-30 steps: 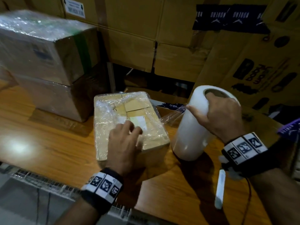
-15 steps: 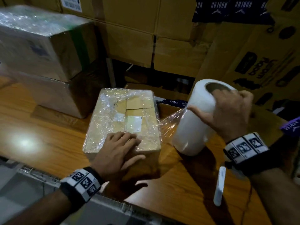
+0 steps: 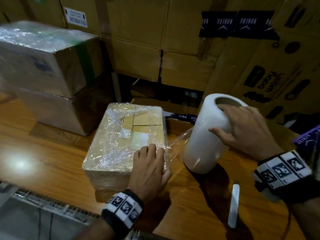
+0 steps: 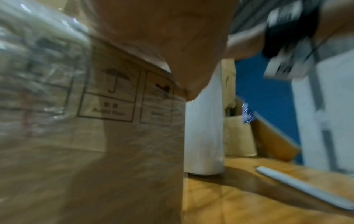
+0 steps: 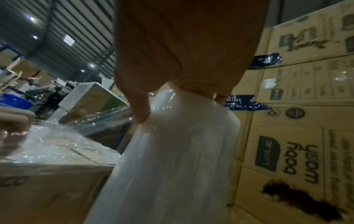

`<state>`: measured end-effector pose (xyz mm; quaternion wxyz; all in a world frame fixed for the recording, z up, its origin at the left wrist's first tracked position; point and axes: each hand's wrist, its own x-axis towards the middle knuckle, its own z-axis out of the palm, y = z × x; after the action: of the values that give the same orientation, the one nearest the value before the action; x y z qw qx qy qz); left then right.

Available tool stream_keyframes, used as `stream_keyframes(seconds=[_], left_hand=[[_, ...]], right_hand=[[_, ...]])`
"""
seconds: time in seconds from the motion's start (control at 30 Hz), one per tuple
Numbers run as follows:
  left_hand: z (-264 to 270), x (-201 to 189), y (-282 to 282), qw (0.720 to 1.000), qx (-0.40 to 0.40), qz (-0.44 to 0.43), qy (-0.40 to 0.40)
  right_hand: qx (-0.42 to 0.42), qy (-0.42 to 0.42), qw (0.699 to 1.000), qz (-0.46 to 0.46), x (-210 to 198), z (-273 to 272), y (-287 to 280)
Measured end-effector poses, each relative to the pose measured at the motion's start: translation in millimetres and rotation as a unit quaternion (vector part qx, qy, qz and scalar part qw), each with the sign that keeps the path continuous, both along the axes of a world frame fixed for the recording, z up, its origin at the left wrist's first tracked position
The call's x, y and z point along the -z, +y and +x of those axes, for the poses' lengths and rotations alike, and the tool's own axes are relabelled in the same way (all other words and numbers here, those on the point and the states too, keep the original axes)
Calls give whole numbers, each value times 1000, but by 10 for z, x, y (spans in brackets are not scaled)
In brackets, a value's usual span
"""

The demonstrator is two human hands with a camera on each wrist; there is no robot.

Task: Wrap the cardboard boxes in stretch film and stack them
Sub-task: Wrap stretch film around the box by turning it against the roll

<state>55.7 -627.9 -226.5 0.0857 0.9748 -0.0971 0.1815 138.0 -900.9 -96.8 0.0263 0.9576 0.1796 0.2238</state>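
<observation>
Wooden tabletop (image 3: 52,153) fills the lower half of the head view, and the cardboard box (image 3: 128,135) I am wrapping sits at its centre, its top and sides already under crinkled stretch film. My left hand (image 3: 149,170) lies flat on the box's near right corner, fingers straight, pressing the film down. A clear sheet of film (image 3: 178,144) runs from that corner to the white film roll (image 3: 206,135), upright on the tabletop just right of the box. My right hand (image 3: 245,129) grips the roll's top (fingertips hooked into the core, thumb on the side). A white stick-shaped tool (image 3: 233,207) lies at lower right. Two wrapped boxes (image 3: 43,75) stand stacked at upper left; large cartons (image 3: 173,40) wall the background.
</observation>
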Motion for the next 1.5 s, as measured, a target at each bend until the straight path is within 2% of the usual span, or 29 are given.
stream_keyframes(seconds=[0.13,0.23,0.3,0.43,0.5,0.57,0.63,0.73,0.83,0.97,1.07,1.13,1.17,1.27,1.3,1.4,1.43,1.5], left_hand=[[-278,78,385,996,93,-7,4],[-376,82,584,994,95,-34,33],[-411,89,655,991,112,-51,49],[-475,52,880,971,182,-118,98],[-445,-3,1061,960,211,-152,104],[-398,-34,1220,961,205,-162,92],[-358,-6,1252,972,166,-155,64],[-318,98,1155,983,119,-133,47],[-295,135,1241,982,131,-125,51],[-276,49,1624,953,211,-182,118],[-215,-92,1896,921,251,-251,160],[-150,-253,1934,925,229,-241,186],[-127,-306,1896,935,212,-220,180],[-88,-299,1641,978,131,-146,73],[-78,-271,1545,984,84,-149,40],[-76,-134,1362,961,-17,-277,-8],[-74,-96,1308,961,-24,-274,-23],[-78,-54,1189,977,-30,-207,-45]], right_hand=[[61,-45,996,40,57,87,223],[4,-14,999,44,95,18,107],[-7,-2,1000,12,27,-25,-18],[81,-26,996,-12,-38,216,152],[84,-26,996,11,2,272,259],[20,-24,999,33,78,198,212],[-27,-34,998,40,103,85,106],[6,-35,999,19,66,27,50],[62,-57,996,-5,9,110,122],[126,-35,991,-23,-36,271,345],[87,-31,996,-7,2,230,430],[84,-34,996,1,-2,182,416],[88,-29,996,-2,-11,169,423],[97,-22,995,-8,-40,162,475],[101,-23,995,-7,-42,154,489],[103,-20,994,-1,-38,128,496],[104,-15,994,-4,-37,126,490],[101,-6,995,-11,-29,130,471]])
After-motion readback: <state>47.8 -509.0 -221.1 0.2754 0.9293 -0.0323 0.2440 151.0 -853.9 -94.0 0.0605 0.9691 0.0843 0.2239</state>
